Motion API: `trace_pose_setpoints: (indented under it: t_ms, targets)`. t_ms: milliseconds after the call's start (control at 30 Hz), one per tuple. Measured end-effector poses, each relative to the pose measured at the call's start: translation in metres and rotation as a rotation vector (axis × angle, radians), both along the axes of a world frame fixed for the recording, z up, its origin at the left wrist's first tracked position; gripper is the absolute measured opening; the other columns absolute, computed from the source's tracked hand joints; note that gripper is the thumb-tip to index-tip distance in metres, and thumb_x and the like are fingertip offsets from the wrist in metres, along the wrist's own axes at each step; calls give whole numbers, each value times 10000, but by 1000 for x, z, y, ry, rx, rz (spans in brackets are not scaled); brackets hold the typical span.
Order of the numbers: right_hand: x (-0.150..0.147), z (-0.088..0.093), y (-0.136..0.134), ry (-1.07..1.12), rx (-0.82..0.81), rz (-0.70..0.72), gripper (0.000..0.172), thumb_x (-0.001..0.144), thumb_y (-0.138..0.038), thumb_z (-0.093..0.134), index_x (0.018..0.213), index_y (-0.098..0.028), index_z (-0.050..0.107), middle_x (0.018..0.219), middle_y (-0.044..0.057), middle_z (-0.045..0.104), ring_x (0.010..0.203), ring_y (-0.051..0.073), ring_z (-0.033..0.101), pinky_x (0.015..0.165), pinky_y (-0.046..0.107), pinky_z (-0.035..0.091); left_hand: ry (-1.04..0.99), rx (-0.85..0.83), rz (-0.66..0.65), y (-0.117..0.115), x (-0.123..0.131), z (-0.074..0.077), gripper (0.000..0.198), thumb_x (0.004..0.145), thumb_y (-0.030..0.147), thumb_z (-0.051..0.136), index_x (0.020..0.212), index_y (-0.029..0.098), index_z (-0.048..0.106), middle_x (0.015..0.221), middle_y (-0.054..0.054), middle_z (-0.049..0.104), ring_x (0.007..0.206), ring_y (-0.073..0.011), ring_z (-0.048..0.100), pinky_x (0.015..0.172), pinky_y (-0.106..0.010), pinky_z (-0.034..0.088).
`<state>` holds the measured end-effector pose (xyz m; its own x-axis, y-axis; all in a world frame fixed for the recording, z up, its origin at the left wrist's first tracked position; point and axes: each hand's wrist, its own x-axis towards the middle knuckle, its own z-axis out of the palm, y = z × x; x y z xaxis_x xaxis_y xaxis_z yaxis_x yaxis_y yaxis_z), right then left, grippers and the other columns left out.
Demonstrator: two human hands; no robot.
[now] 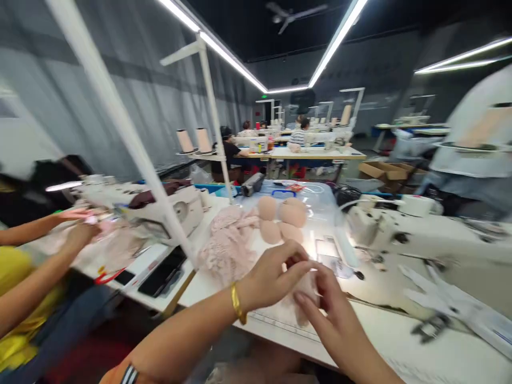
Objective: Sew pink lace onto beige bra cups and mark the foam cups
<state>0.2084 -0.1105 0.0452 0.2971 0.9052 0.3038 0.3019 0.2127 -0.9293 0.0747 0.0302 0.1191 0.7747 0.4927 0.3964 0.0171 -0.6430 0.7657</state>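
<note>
Both of my hands meet over the front of the white table (424,341). My left hand (276,274), below a gold bracelet (237,303), is closed with its fingertips pinching the top of a pale pink fabric piece (306,293). From the right, my right hand (334,309) grips the same piece between thumb and fingers. The cloth hangs down between the hands, partly hidden by them. Beyond them lie several round beige foam cups (293,212). A heap of pale pink lace fabric (230,245) rests left of the cups.
A sewing machine (420,234) stands at right, with white scissors (460,309) and a small black clip (431,326) before it. At left are a phone (163,271), a white pole (132,144) and a co-worker's hands (82,234) at another machine. A clear plastic bin lid (320,200) lies behind the cups.
</note>
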Motion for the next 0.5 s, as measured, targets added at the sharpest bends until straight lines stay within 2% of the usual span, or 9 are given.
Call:
trace_pose_setpoints:
  t_ms: [33,67,133,167,200,267,333,400,500]
  targets:
    - [0,3,5,66,-12,24,326,1056,-510,537,1320,-318,549,1131,56,686,983,233,675,840,354,591,-90,-94,21,-8,3,-13,462,969,628,598,1177,216,610,1072,-89,689,1007,-219,637,918,-368,524]
    - [1,5,9,125,-14,41,285,1051,-531,537,1201,-292,584,1008,25,669,911,212,658,818,333,576,-153,-242,-22,-13,4,-26,642,912,718,627,1324,231,551,1195,-122,672,1133,-255,618,974,-398,519]
    - [7,4,12,192,-8,22,309,1048,-565,518,1116,-270,580,938,1,634,876,195,637,812,316,559,-32,-716,-308,-16,8,-51,769,920,815,517,1471,281,466,1238,-125,678,1152,-274,645,936,-415,543]
    - [12,2,11,190,-11,-10,328,1048,-581,504,1103,-264,571,917,-5,621,849,189,632,785,307,558,26,-913,-419,-16,9,-61,808,883,853,532,1432,260,521,1179,-127,702,1092,-285,675,893,-412,552]
    - [18,-1,10,171,-21,-52,343,1052,-591,484,1095,-260,562,901,-8,613,822,184,630,758,300,557,119,-1055,-493,-16,9,-70,766,847,790,665,1375,241,581,1133,-118,719,1050,-279,693,894,-398,546]
    - [36,-9,3,99,-56,-143,356,1066,-590,443,1078,-253,555,864,-12,605,762,173,626,700,285,552,278,-1215,-536,-13,6,-79,613,746,638,860,1148,199,711,978,-82,742,919,-242,714,871,-354,533]
    - [63,-15,-7,11,-93,-220,350,1070,-565,435,1099,-245,574,846,-8,616,717,172,624,653,281,546,344,-1258,-479,-6,-1,-78,469,678,541,928,927,186,749,856,-51,734,820,-213,705,824,-328,533]
    - [97,-18,-23,-115,-137,-285,340,1053,-529,469,1139,-237,618,838,4,637,684,186,624,629,305,545,302,-1258,-346,6,-10,-68,415,665,535,920,877,216,763,775,-31,716,764,-215,697,764,-335,550]
    - [152,-23,-56,-362,-172,-385,283,988,-425,551,1118,-250,732,1078,97,715,994,281,674,933,466,539,117,-1226,-94,24,-23,-45,440,680,467,907,1067,293,789,820,-22,729,815,-239,716,785,-364,576]
